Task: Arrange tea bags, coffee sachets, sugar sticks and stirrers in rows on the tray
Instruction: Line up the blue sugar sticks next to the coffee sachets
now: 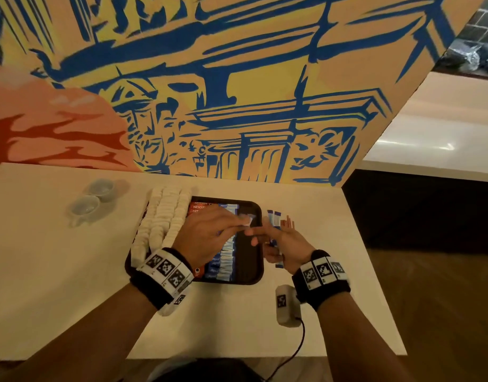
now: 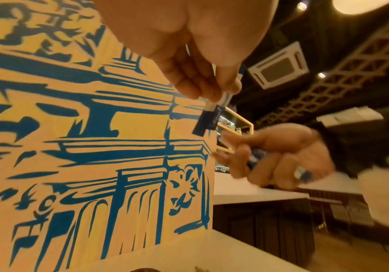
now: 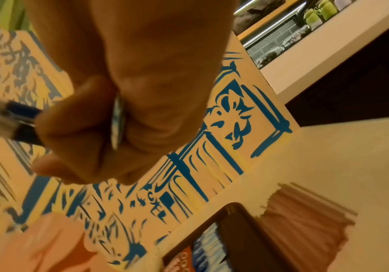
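Two blue-and-white paper sugar sticks [image 2: 208, 117] hang pinched between the thumb and fingers [image 2: 189, 86] of your left hand [image 1: 207, 238], their long axis running out from the fingertips with the dark blue ends pointing away from your palm and towards your right hand. You hold them by one end, probably so the free ends can be lowered flat beside the others.

Your right hand [image 1: 285, 248] is curled round a small reserve bundle of sugar sticks [image 2: 256, 159], which crosses the palm and sticks out past both sides of the closed fingers; it seems to act as the supply while the left does the laying.

Just under your left fingers sits the dark rounded rectangular plastic tray [image 1: 253, 277] on the pale bench [image 1: 72, 271]. A row of sugar sticks [image 1: 226, 260] already lies in it, each stick crosswise and the row running from your wrist towards the wall. Beyond the knuckles lie the red coffee sachets [image 1: 201, 208], and to the outer side of that hand the white tea bags [image 1: 165, 216] spill over the tray's edge.

Past your right fingertips, off the tray, lie a few more sugar sticks [image 1: 274, 219] and the brownish stirrers [image 3: 305, 211], blurred, pointing roughly towards the wall. The strip of tray nearest your right hand is bare, likely kept for them.
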{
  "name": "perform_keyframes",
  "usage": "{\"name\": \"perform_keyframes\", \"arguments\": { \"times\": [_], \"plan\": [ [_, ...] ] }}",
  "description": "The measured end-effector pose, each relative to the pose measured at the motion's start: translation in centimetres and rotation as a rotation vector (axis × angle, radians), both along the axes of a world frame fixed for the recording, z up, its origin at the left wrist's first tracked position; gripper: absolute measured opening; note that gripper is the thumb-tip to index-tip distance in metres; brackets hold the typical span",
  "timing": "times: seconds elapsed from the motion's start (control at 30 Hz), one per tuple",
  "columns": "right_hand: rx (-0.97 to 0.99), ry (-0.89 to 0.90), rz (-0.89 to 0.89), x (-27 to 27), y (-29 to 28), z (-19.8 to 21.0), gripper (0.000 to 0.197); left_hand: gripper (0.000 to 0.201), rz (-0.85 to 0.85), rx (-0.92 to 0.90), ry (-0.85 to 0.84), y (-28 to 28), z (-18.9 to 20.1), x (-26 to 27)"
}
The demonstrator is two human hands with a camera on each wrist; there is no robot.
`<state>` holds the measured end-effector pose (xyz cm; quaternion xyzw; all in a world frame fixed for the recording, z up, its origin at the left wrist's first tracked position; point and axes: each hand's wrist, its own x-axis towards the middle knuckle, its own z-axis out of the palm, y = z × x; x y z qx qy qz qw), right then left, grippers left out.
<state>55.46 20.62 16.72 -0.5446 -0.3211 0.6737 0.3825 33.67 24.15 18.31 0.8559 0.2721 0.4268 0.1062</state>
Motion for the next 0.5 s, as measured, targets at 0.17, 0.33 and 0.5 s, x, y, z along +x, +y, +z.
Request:
{"name": "perform_keyframes", "arguments": {
  "times": [0.17,0.33,0.5],
  "plan": [
    [0.087,0.057,-0.005,-1.6,0.1,2.2,0.035,0.024,-0.001,0.129,0.145,-0.4,-2.4,-0.1],
    [0.168,-0.05,0.007,-2.2,0.7,2.5,0.027,0.026,-0.031,0.051,0.139,-0.5,-3.2,-0.3],
    [0.176,-0.223,0.02,-2.0,1.3,2.3,0.067,0.028,0.012,-0.293,-0.062,-1.0,-2.3,-1.4]
  ]
}}
